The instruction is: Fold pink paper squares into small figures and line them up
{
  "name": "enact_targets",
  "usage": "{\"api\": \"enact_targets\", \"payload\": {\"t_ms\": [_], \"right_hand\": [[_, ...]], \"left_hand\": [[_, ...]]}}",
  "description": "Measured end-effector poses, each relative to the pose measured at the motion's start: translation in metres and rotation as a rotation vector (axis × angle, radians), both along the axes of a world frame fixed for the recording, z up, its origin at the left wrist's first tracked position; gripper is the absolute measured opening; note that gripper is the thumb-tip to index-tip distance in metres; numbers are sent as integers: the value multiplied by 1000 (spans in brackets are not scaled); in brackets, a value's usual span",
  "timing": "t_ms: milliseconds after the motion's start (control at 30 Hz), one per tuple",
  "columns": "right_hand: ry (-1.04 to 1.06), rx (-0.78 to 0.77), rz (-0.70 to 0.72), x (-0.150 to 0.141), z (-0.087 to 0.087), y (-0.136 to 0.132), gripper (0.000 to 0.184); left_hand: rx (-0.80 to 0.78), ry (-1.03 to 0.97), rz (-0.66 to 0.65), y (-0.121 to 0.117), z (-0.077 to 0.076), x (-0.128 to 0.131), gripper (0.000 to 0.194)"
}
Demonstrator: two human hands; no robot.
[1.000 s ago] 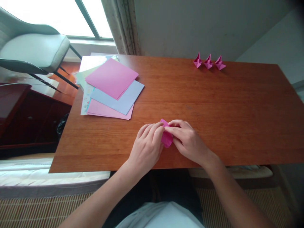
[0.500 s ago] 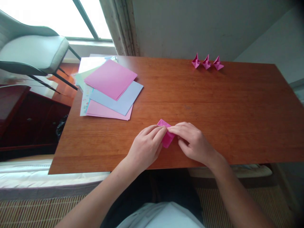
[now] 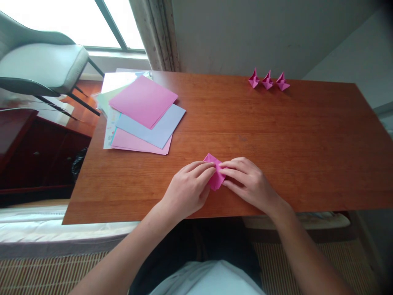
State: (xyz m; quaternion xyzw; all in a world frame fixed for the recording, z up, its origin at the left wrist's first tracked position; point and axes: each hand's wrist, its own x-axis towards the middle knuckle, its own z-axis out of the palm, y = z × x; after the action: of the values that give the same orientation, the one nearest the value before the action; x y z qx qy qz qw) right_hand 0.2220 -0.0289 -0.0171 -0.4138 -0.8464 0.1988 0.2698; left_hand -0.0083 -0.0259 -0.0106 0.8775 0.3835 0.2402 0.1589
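Observation:
A small folded piece of pink origami paper (image 3: 217,180) lies on the wooden table (image 3: 264,135) near its front edge, between both hands. My left hand (image 3: 190,185) is closed on its left side, with the fingertips pressing across the upper face. From the right, my right hand (image 3: 247,180) grips the right edge, fingers on top and thumb at the lower right corner. Fingers cover part of the paper, so its inner folds are only partly visible.
Three folded pink paper figures (image 3: 268,80) stand in a row at the back edge. Sheets of pink paper (image 3: 144,100), blue-grey paper (image 3: 166,123) and paler pink paper (image 3: 138,143) are stacked at the left. A chair (image 3: 43,61) stands by the window beyond the table.
My right thumb has moved out to the paper's lower right edge, and the right fingers have spread slightly. My left hand stays nearly in place on the paper.

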Motion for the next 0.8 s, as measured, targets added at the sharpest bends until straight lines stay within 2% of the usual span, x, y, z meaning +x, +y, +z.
{"api": "enact_targets", "payload": {"t_ms": [167,367,800], "right_hand": [[43,17,-26,-3,1,1,22],[35,20,-39,-5,1,-1,19],[25,23,-113,-2,-1,-5,23]], "left_hand": [[-34,-1,-14,1,3,-2,37],[9,-40,38,2,-5,1,18],[13,-55,60,1,-8,3,17]]}}
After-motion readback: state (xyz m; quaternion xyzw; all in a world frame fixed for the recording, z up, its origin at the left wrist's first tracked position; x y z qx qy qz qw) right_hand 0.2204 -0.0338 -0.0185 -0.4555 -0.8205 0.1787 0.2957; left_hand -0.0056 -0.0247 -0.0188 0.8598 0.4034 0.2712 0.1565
